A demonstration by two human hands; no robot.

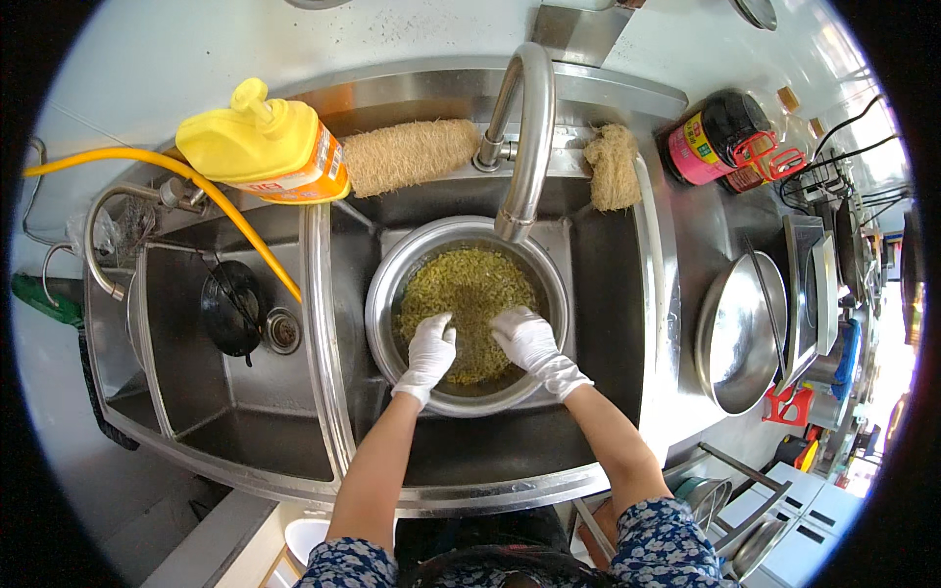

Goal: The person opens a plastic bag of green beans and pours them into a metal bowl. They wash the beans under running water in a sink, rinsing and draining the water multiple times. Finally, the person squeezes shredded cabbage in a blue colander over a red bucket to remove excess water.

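Basin, round and steel, stands in the sink's right compartment, holding small green pieces in liquid. The gloved left hand and right hand reach over its near half, fingers bent; whether either grips any pieces, I cannot tell. A tap overhangs the far rim. Behind lie a loofah and yellow jug; a steel bowl sits rightward.

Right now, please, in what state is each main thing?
Left hand: gloved, at the basin
Right hand: gloved, at the basin
Metal basin: upright, holding green pieces
Green pieces: wet-looking
Curved faucet: no stream visible
Yellow jug: capped
Dark pan: resting in left sink
Wide pan: uncovered
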